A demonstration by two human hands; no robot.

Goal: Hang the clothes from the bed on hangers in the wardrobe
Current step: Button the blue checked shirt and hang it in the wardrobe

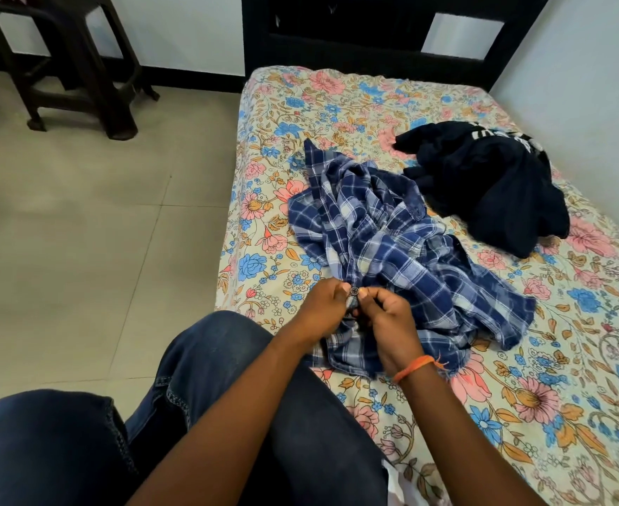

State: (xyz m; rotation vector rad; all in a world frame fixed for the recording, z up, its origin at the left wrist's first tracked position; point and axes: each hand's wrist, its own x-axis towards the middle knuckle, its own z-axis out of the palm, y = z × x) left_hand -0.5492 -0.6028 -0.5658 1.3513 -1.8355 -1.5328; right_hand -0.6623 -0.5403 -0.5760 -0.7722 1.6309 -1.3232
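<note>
I'm at the near-left edge of the bed (574, 414), working on the blue checked shirt (392, 250), which lies crumpled across the middle of the flowered sheet with its near end drawn toward me. My left hand (322, 308) pinches the shirt's front edge beside a dark button (354, 291), and my right hand (388, 319) pinches the cloth just on the other side of it, thumbs almost meeting over the button. So the step in hand, as I judge it, is sorting out the button; whether I am doing it up or undoing it I cannot tell from here. A dark garment (490, 191) lies heaped toward the far-right side of the bed, near the wall, untouched. No hanger or wardrobe is in sight. Next I expect I need to finish with the placket, lift the shirt clear by collar or shoulders, and find a hanger.
</note>
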